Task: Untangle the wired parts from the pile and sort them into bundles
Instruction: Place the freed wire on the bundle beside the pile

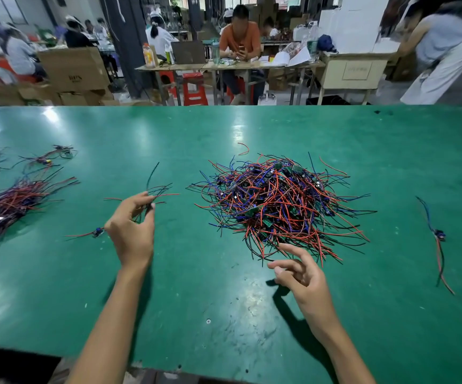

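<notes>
Partly done: sorted bundle (8, 206) far left on the green table (224, 314); large tangled pile (277, 206) centre-right, mostly unsorted. Left hand (133, 231) raised left of pile, pinching a few loose wires (158, 189). Right hand (299, 275) released, fingers spread, near pile's near edge, grasping nothing.

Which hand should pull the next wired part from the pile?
Right, probably. The right hand is empty, fingers loosely spread, at the near edge of the tangled pile. The left hand already grips a few wires, off to the pile's left.
</notes>
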The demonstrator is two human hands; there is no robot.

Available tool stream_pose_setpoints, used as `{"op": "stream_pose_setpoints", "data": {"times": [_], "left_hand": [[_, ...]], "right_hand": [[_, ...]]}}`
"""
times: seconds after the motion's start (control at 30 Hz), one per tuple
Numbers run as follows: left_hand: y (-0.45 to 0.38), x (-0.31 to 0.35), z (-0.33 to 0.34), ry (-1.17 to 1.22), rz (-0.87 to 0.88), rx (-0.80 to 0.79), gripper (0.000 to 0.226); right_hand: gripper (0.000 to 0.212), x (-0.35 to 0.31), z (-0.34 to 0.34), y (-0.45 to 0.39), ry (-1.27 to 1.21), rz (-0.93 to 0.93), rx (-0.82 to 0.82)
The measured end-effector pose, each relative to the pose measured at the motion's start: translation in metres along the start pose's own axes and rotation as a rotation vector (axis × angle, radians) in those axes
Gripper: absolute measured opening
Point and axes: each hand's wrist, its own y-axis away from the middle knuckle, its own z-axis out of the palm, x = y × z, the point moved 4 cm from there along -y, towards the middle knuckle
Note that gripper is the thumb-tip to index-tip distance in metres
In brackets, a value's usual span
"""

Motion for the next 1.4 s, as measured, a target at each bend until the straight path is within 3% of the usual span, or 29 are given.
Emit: {"op": "stream_pose_setpoints", "data": {"times": [0.03, 0.1, 0.17, 0.23, 0.33, 0.53, 0.63, 0.8, 0.93, 1.1, 1.23, 1.3, 1.4], "left_hand": [[0.001, -0.016, 0.002, -0.121, 0.020, -0.059, 0.019], [0.011, -0.039, 0.009, -0.341, -0.101, -0.295, 0.004], [0.026, -0.053, 0.019, -0.553, -0.184, -0.445, 0.029], [0.035, -0.045, 0.030, -0.659, -0.118, -0.430, 0.032], [0.040, -0.009, 0.058, -0.553, 0.021, -0.365, 0.036], [0.050, 0.022, 0.126, -0.648, 0.010, -0.572, 0.035], [0.054, 0.026, 0.123, -0.535, -0.058, -0.506, 0.027], [0.079, 0.048, 0.099, 0.130, -0.417, -0.448, 0.017], [0.113, 0.076, 0.081, 0.398, -0.477, -0.515, 0.008], [0.160, 0.101, 0.075, 0.367, -0.301, -0.737, 0.006], [0.178, 0.105, 0.075, 0.274, -0.162, -0.906, 0.006], [0.173, 0.102, 0.072, 0.179, -0.059, -0.842, 0.017], [0.155, 0.100, 0.064, 0.157, -0.012, -0.569, 0.030]], "right_hand": [[0.040, 0.000, -0.001, 0.000, 0.008, 0.001, 0.003], [0.039, 0.001, -0.002, 0.000, 0.021, 0.004, 0.000], [0.038, 0.000, -0.002, 0.000, 0.018, 0.000, -0.004], [0.035, -0.001, -0.001, 0.000, 0.007, -0.002, -0.001], [0.031, -0.002, 0.000, -0.001, -0.001, 0.007, -0.001], [0.027, -0.002, 0.000, 0.000, 0.003, 0.001, 0.005], [0.026, -0.002, 0.000, 0.000, 0.028, -0.008, -0.001], [0.023, 0.000, -0.001, -0.003, 0.057, -0.015, -0.003], [0.021, 0.002, 0.002, -0.005, 0.050, -0.003, 0.001], [0.034, 0.000, 0.006, -0.006, 0.017, 0.040, -0.001], [0.021, -0.001, 0.006, -0.004, 0.040, 0.017, -0.013], [0.019, -0.001, 0.005, -0.003, 0.026, 0.004, -0.009], [0.020, -0.003, 0.002, -0.002, -0.058, 0.021, -0.006]]}}
